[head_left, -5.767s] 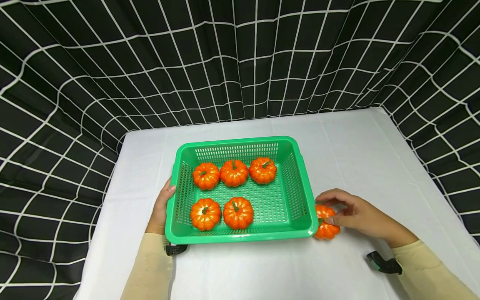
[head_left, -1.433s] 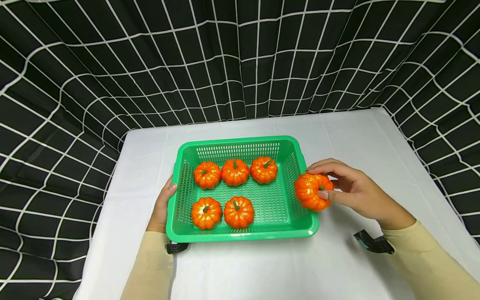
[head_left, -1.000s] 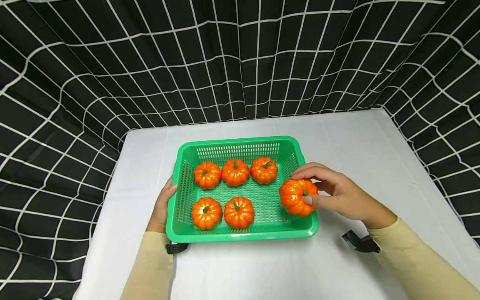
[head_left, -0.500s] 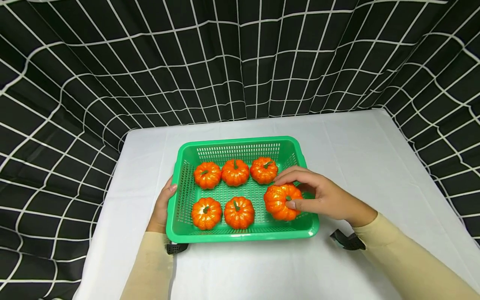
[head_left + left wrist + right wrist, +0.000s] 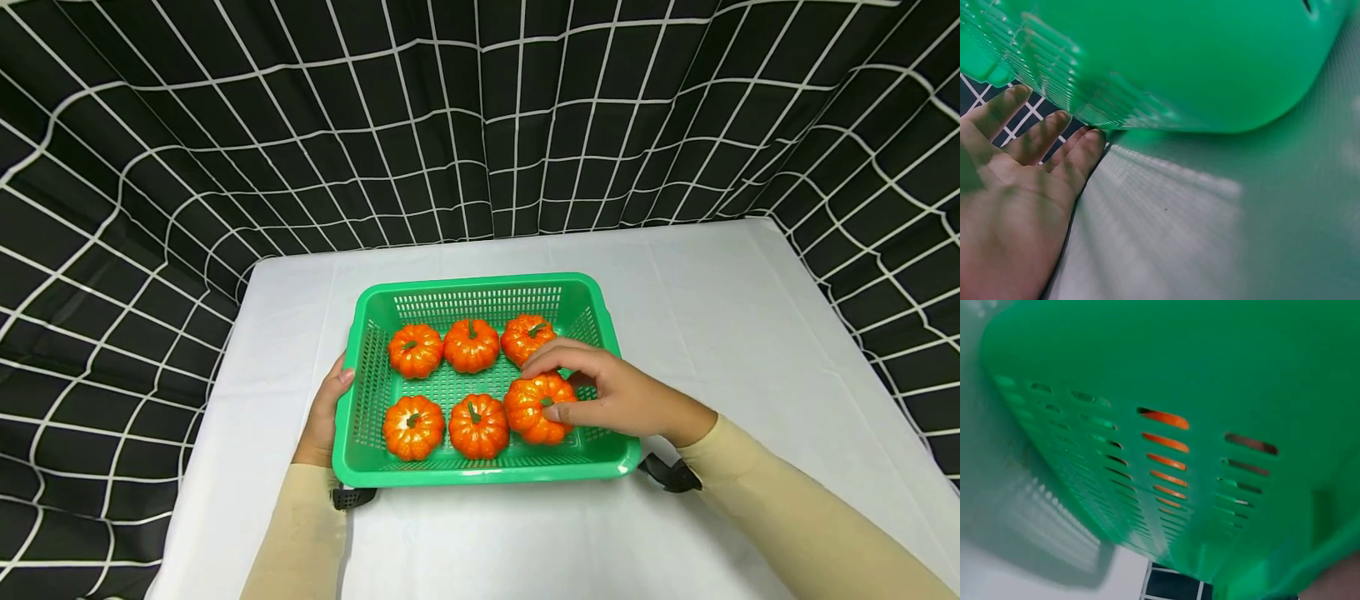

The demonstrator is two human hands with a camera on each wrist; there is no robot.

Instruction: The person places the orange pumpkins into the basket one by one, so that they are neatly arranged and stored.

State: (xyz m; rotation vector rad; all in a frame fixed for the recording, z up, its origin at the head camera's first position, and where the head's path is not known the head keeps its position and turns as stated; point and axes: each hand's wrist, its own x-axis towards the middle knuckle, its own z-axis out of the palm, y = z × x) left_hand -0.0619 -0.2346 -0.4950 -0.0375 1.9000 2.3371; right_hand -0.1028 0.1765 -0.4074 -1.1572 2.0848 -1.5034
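Note:
A green plastic basket (image 5: 480, 477) with slotted walls sits on the table and carries several small shiny orange pumpkins with green stems. My right hand (image 5: 615, 396) reaches over its right rim and grips one pumpkin (image 5: 528, 412) by the top, thumb beside the stem. That pumpkin is low inside, right beside the front-row pumpkin (image 5: 477, 427). At the left rim my left hand (image 5: 324, 412) has its thumb tip on the edge. In the left wrist view its fingers (image 5: 1085, 150) extend toward the basket's outer wall (image 5: 1210, 69). Slots in the right wrist view show orange behind the wall (image 5: 1129, 375).
Three pumpkins, the middle one (image 5: 471, 345) among them, line the basket's far side. Another pumpkin (image 5: 413, 427) lies at front left. A white cloth (image 5: 712, 308) covers the table, and a black curtain with a white grid (image 5: 480, 125) surrounds it.
My right hand lifted the pumpkin from the table beside the basket, carried it left over the right rim and lowered it to the front row. My left hand stayed at the left rim.

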